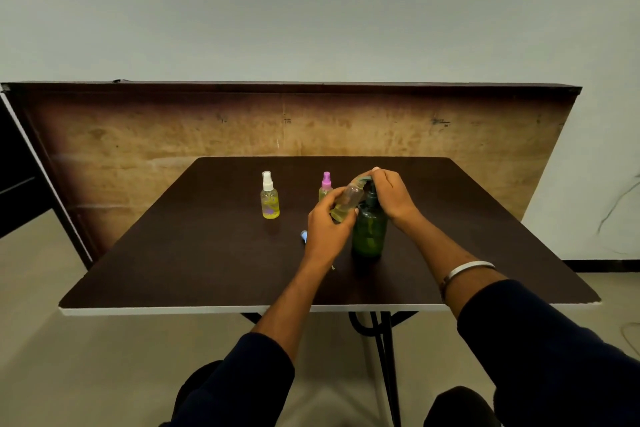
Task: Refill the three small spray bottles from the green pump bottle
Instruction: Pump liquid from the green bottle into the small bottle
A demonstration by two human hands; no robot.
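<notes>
Centre of frame, on dark worktop point(173, 253): left hand point(327, 224) grips an uncapped small clear bottle point(348, 200), tilted w/ its open neck up-right toward the pump spout; fingers point(327, 199) curl over the bottle's upper-left side, thumb on its lower end, so bottle body sits between thumb and fingers, yellowish liquid pooled at the low end. Right hand point(389, 192) sits on top of the green pump bottle point(370, 230), fingers bent down over the pump head; the light-green pump top shows just left of the fingertips, can't tell how hard it presses. Green bottle stands upright on worktop, right of centre, touching or just beside the tilted bottle. Behind left hand, pink-capped spray bottle point(325, 185) upright, partly hidden by fingers. Further left, well apart, white-capped spray bottle point(269, 196) upright, yellow liquid low inside. Small blue cap point(304, 236) lies on worktop just left of left wrist. Silver bangle point(469, 269) on right forearm, dark sleeves at bottom of frame.
</notes>
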